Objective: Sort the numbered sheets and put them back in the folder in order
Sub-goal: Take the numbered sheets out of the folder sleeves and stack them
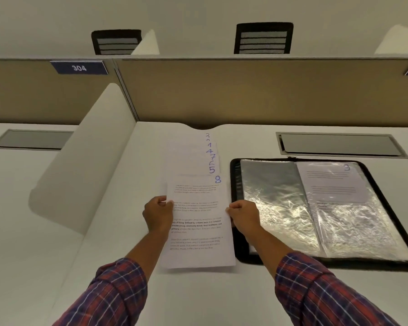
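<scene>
A white sheet numbered 8 (198, 229) lies in front of me on the desk. My left hand (157, 214) pinches its left edge and my right hand (244, 216) pinches its right edge. Behind it, several more numbered sheets (193, 158) lie fanned out, with their blue numbers showing one above the other. To the right an open black zip folder (236, 234) with clear plastic sleeves lies flat. A sheet numbered 3 (335, 182) sits in the folder's right-hand sleeve.
A white side partition (85, 165) stands to the left of the sheets, and a tan divider panel (245, 90) runs along the back of the desk. A grey cable hatch (339, 144) is set into the desk behind the folder. Two black chairs stand beyond the divider.
</scene>
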`<state>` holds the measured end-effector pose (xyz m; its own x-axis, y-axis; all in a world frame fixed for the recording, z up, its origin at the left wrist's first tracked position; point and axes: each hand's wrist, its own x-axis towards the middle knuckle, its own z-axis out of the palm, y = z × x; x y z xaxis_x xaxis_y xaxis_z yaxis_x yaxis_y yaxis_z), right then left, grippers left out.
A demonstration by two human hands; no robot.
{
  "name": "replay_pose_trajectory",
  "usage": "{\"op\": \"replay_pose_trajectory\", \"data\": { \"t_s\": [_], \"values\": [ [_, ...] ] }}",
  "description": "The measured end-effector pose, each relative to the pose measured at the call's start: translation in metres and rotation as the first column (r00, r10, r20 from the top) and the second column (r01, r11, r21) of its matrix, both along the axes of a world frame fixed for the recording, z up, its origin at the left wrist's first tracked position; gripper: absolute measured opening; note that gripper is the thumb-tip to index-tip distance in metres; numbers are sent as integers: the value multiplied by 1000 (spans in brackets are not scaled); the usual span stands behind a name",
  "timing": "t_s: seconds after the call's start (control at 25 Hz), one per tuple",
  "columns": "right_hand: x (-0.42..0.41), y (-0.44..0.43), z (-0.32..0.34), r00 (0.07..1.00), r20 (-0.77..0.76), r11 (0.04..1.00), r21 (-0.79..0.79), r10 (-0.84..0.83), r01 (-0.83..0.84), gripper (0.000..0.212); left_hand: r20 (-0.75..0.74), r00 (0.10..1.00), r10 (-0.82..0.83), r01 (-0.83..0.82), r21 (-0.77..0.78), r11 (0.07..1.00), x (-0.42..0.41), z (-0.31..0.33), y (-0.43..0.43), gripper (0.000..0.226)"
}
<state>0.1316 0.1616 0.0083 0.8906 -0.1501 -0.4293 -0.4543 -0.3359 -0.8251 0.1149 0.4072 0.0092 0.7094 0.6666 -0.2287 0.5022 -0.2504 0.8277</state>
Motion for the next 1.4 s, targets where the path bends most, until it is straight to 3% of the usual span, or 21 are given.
{"op": "replay_pose_trajectory", "data": {
  "t_s": [0.44, 0.68, 0.84, 1.04, 1.24, 1.4],
  "values": [
    [14, 37, -5, 998, 43, 969, -243, 45, -33, 7, -128, 986, -108, 119, 84, 989, 22, -27, 35, 25],
    [8, 39, -6, 989, 108, 937, -345, 102, -59, 14, -183, 966, -181, 224, 255, 941, 22, -32, 32, 45],
    [1, 34, -7, 964, 185, 891, -443, 193, -94, 32, -228, 946, -230, 314, 470, 825, 16, -27, 21, 53],
    [-12, 10, -14, 882, 265, 697, -711, 389, -93, 51, -182, 873, -453, 461, 613, 642, 6, -26, -6, 67],
    [-28, -32, -18, 868, 211, 564, -821, 449, -93, 73, -249, 768, -590, 579, 664, 474, 0, -21, -59, 81],
    [-43, -89, -25, 897, 132, 539, -832, 421, -130, 79, -297, 696, -653, 627, 694, 353, -1, -19, -119, 84]
  ]
}}
